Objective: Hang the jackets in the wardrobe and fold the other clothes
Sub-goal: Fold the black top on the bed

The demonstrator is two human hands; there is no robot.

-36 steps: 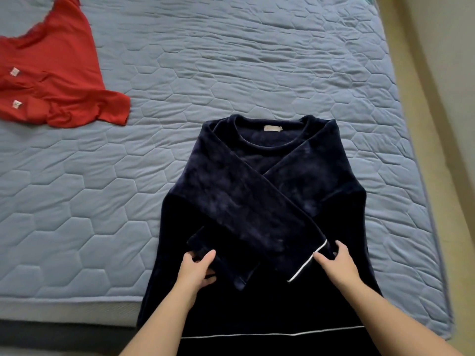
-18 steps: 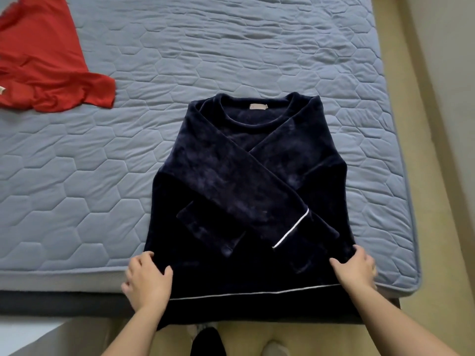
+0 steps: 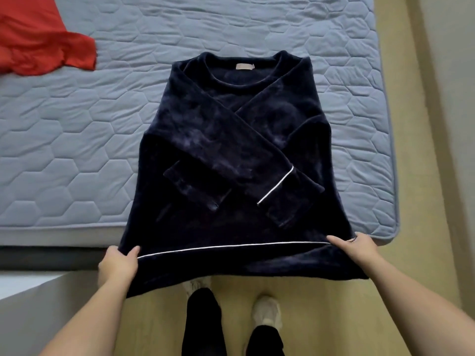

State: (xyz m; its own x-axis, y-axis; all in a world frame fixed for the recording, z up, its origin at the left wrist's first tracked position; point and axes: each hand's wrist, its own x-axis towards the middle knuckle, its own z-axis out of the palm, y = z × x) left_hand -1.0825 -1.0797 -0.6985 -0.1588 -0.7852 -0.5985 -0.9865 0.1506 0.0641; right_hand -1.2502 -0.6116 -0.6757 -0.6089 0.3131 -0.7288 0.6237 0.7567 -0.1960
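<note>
Head view: left hand [image 3: 118, 265] and right hand [image 3: 359, 253] seemingly pinch sweater [image 3: 231, 124] hem past quilted mattress [image 3: 77, 150], over wooden floor [image 3: 334, 317].

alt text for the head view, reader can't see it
A left hand and right hand grip the hem corners of a navy sweater laid on a grey quilted bed, sleeves crossed over its front. A red garment lies at the far left.
</note>
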